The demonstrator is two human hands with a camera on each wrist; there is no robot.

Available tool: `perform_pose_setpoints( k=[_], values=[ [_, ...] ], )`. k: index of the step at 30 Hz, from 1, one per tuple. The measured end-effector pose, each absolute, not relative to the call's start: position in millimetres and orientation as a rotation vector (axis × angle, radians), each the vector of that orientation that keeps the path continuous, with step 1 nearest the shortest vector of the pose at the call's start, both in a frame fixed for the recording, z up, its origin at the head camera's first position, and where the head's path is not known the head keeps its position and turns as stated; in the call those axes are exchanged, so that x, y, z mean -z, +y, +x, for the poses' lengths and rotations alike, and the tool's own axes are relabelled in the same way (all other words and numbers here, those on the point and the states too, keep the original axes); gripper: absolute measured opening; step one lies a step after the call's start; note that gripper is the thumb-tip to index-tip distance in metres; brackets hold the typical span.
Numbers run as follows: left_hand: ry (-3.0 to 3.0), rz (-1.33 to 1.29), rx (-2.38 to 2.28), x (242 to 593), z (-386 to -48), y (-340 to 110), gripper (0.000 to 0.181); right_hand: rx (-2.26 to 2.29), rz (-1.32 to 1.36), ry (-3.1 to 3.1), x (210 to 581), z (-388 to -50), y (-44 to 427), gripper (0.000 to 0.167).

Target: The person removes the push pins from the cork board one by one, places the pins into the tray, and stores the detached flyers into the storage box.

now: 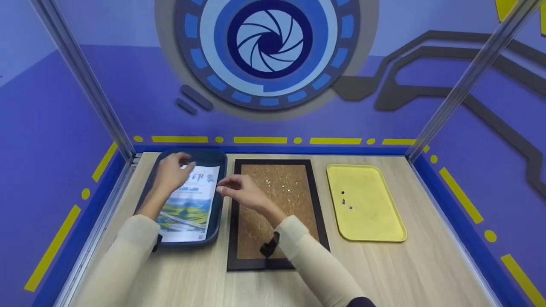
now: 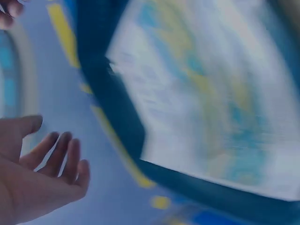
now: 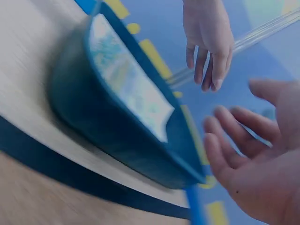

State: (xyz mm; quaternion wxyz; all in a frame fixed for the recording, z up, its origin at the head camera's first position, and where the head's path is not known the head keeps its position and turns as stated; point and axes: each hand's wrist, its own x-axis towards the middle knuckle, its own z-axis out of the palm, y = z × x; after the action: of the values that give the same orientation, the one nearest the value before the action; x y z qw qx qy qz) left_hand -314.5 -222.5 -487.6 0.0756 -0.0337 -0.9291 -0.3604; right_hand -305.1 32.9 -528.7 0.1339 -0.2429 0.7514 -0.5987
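A printed poster sheet [image 1: 187,209] with a green landscape and large characters lies in a dark blue tray [image 1: 215,234] at the left. Over the upper part of this tray my left hand [image 1: 172,172] hovers, fingers loosely bent and holding nothing. My right hand [image 1: 245,192] is just right of the sheet, between the tray and a cork board [image 1: 277,213] with a black frame. Its fingers are relaxed and apart from the paper, as the right wrist view also shows. In the left wrist view the sheet [image 2: 187,117] is blurred.
Small shiny pieces [image 1: 282,185] are on the cork board. To the right lies a yellow tray [image 1: 371,213] with several tiny dark and purple pins [image 1: 344,202]. A purple-blue wall panel [image 1: 264,128] stands behind the table, with metal posts at both corners.
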Motion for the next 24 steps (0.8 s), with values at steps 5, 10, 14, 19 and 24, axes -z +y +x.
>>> perform_pose_setpoints(
  k=[5,10,14,19,24],
  values=[
    [-2.968,-0.342,1.004,449,-304,-170,0.061,1.39,-1.027,2.369,496,-301,90,0.045],
    [-2.991,-0.489,0.829,427,-286,-135,0.068,1.149,-1.115,2.657,476,-293,150,0.057],
    [-2.894,-0.554,0.693,425,-275,-114,0.069,0.994,-1.067,2.861,468,-288,190,0.069],
    [-2.81,-0.574,0.538,439,-274,-87,0.076,0.839,-0.998,3.069,472,-292,230,0.086],
    [-2.866,-0.531,0.45,460,-285,-65,0.085,0.557,-0.847,3.27,487,-297,254,0.1]
  ],
)
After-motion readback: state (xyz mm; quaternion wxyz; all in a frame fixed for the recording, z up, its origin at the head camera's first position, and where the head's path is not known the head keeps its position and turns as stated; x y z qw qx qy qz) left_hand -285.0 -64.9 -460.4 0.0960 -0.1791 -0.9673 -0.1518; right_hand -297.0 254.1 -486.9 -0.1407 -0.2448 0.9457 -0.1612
